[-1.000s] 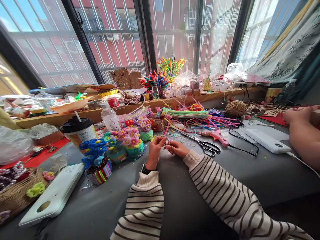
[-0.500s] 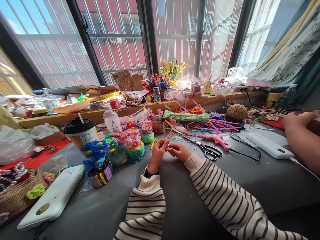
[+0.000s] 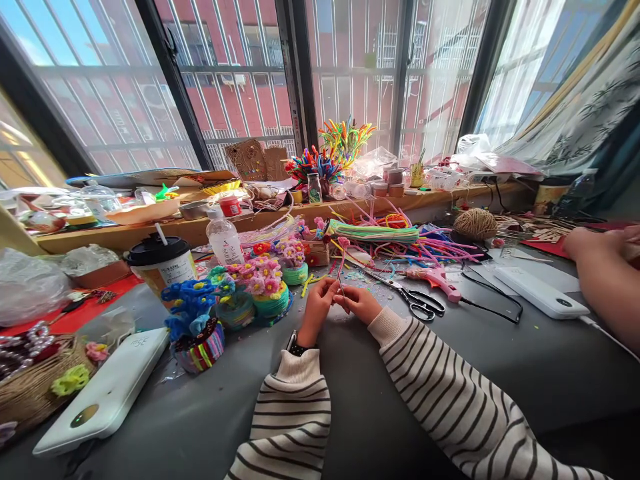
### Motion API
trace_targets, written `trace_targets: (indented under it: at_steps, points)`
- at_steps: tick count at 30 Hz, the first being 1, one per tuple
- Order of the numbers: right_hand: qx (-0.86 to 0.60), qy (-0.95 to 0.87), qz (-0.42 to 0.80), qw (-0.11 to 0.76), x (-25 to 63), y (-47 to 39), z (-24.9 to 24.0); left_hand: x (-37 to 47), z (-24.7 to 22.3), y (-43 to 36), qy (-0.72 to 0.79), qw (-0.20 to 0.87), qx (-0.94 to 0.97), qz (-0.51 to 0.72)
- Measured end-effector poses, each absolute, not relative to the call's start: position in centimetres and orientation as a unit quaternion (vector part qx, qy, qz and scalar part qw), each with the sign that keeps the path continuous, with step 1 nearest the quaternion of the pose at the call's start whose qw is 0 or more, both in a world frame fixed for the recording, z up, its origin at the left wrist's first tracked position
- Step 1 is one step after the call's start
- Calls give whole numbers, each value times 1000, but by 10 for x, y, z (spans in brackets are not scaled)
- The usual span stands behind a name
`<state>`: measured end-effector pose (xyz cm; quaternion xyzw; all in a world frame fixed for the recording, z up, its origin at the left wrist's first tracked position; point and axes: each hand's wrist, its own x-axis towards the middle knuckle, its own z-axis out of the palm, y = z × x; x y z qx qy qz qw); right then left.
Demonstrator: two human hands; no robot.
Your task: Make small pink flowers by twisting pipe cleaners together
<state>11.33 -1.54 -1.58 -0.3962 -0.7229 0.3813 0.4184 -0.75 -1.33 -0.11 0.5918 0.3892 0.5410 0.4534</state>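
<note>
My left hand [image 3: 320,300] and my right hand [image 3: 361,303] meet over the grey table, fingertips pinched close together. Between them stands a thin pink pipe cleaner stem [image 3: 341,268], with a small pink tuft at its top. Both hands pinch its lower end, which my fingers partly hide. Left of my hands are small pots of fuzzy pipe cleaner flowers, one pink [image 3: 265,280] and one blue [image 3: 195,313]. Black-handled scissors [image 3: 423,303] lie to the right, beside a pink glue gun [image 3: 440,283].
Behind my hands lies a heap of loose pipe cleaners [image 3: 375,232]. A lidded cup [image 3: 163,267] and a plastic bottle [image 3: 223,237] stand at left. White power banks [image 3: 107,393] lie on both sides. Twine [image 3: 475,225] sits back right, near another person's arm [image 3: 603,273].
My hands stay nearly in place, still pinching the stem. At the right, the other person's hand and forearm have shifted slightly.
</note>
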Motion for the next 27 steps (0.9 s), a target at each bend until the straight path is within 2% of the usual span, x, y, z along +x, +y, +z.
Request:
trace_targets:
  at_steps: [7, 14, 27]
  points:
    - [-375, -731, 404, 402, 115, -16, -13, -8, 0, -15, 370, 514, 568, 527]
    - [-390, -729, 389, 405, 114, -17, -15, -7, -1, -14, 369, 525, 557, 526]
    - [-455, -744, 271, 408, 115, -19, -13, -8, -1, -12, 381, 497, 543, 560]
